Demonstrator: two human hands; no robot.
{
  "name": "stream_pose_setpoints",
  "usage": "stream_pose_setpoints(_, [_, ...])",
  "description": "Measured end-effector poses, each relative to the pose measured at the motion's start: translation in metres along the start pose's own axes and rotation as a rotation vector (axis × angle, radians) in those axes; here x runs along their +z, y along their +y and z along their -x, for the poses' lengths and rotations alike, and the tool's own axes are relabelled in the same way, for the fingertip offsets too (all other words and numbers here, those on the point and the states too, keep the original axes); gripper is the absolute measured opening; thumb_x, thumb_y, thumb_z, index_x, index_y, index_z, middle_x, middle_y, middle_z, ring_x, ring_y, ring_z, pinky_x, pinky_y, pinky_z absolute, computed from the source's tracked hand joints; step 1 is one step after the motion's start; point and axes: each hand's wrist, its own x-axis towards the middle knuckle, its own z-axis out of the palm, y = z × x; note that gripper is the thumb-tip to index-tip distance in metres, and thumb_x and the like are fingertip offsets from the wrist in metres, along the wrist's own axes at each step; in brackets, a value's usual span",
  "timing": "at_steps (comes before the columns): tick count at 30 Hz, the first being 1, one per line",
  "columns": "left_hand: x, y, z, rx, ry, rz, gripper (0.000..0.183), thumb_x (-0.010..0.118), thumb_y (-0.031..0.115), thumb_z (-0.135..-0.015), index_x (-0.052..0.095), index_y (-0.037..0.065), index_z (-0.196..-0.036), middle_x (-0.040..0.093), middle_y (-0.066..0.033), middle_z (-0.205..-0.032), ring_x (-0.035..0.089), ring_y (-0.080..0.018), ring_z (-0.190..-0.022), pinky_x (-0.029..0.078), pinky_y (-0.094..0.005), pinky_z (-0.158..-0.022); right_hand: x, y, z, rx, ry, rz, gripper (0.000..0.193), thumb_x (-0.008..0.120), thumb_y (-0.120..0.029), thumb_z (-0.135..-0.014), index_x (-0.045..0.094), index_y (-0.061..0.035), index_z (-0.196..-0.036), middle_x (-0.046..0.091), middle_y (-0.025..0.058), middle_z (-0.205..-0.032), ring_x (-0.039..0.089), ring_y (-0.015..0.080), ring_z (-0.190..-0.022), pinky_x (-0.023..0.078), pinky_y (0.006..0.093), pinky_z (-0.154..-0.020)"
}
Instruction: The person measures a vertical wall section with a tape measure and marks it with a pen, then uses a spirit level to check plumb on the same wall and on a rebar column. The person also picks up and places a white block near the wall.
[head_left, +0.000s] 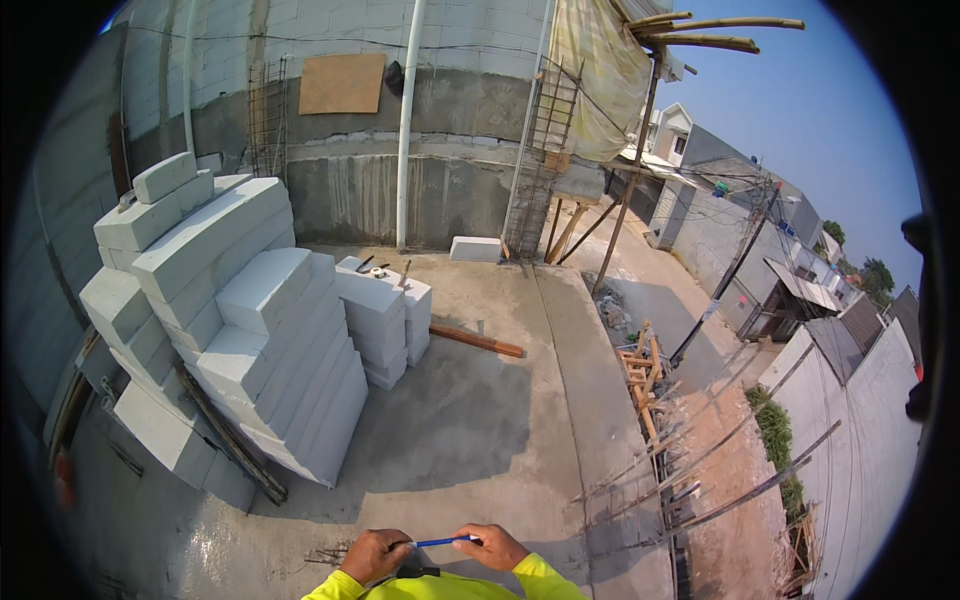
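Note:
Close to my body at the bottom, a slim blue pen-like stick (440, 542) is held level between my two hands. My left hand (374, 556) is closed with its fingertips on the stick's left end, where a pale bit shows. At the other end, my right hand (490, 547) pinches it between thumb and fingers. Yellow sleeves cover both forearms. A small black object (418, 572) lies against my yellow top just below the stick; its kind is unclear.
A tall stepped stack of white blocks (300, 400) stands left, with a wooden pole leaning on it. Small tools (376, 270) lie on a lower block stack (370, 315). Beyond is a reddish wooden beam (476, 340). Right, the concrete slab's edge (640, 470) drops toward a street; bars jut out there.

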Motion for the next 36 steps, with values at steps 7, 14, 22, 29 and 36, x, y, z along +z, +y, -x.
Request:
stream_pose_setpoints(7, [-0.057, -0.015, -0.046, 0.281, 0.098, -0.12, 0.017, 0.072, 0.017, -0.088, 0.073, 0.001, -0.096, 0.073, -0.0166, -0.089, 0.07, -0.0359, -0.076, 0.056, -0.0413, -0.07, -0.019, -0.027, -0.066, 0.0, -0.03, -0.045, 0.028, 0.067, -0.027, -0.1, 0.07, -0.0013, -0.11, 0.063, 0.002, -0.082, 0.053, 0.0088, -0.077, 0.045, 0.0272, -0.069])
stream_pose_setpoints(14, [-0.08, -0.036, -0.056, 0.199, 0.155, -0.133, 0.018, 0.072, 0.018, -0.087, 0.073, 0.002, -0.094, 0.073, -0.0166, -0.088, 0.069, -0.0369, -0.074, 0.055, -0.042, -0.068, -0.004, -0.048, -0.138, -0.002, -0.176, -0.05, 0.025, 0.068, -0.024, -0.099, 0.07, -0.002, -0.11, 0.063, 0.0003, -0.084, 0.052, 0.0066, -0.076, 0.044, 0.026, -0.067])
stream_pose_setpoints(22, [-0.074, -0.072, -0.042, -0.193, 0.339, 0.262, 0.019, 0.068, 0.016, -0.088, 0.074, 0.0, -0.094, 0.071, -0.0174, -0.08, 0.067, -0.0285, -0.066, 0.051, -0.0357, -0.062, -0.001, -0.05, -0.172, -0.03, -0.157, 0.022, 0.021, 0.07, -0.019, -0.098, 0.069, -0.0013, -0.109, 0.062, -0.0007, -0.081, 0.051, 0.007, -0.072, 0.043, 0.0259, -0.063])
stream_pose_setpoints(29, [-0.091, -0.071, -0.06, -0.186, 0.333, 0.141, 0.02, 0.07, 0.018, -0.088, 0.075, 0.0, -0.094, 0.072, -0.0147, -0.081, 0.066, -0.0249, -0.065, 0.051, -0.0339, -0.061, -0.019, -0.049, -0.194, -0.108, -0.137, -0.008, 0.022, 0.072, -0.018, -0.096, 0.07, -0.0007, -0.109, 0.063, 0.0004, -0.081, 0.052, 0.0067, -0.071, 0.044, 0.0254, -0.062])
stream_pose_setpoints(36, [-0.075, -0.048, -0.104, -0.216, 0.217, 0.089, 0.023, 0.068, 0.022, -0.091, 0.076, 0.004, -0.103, 0.075, -0.0164, -0.094, 0.072, -0.0331, -0.079, 0.057, -0.039, -0.073, -0.052, -0.045, -0.202, -0.021, -0.152, 0.053, 0.026, 0.072, -0.024, -0.096, 0.071, -0.0001, -0.107, 0.072, 0.01, -0.091, 0.066, 0.0153, -0.081, 0.054, 0.0272, -0.076])
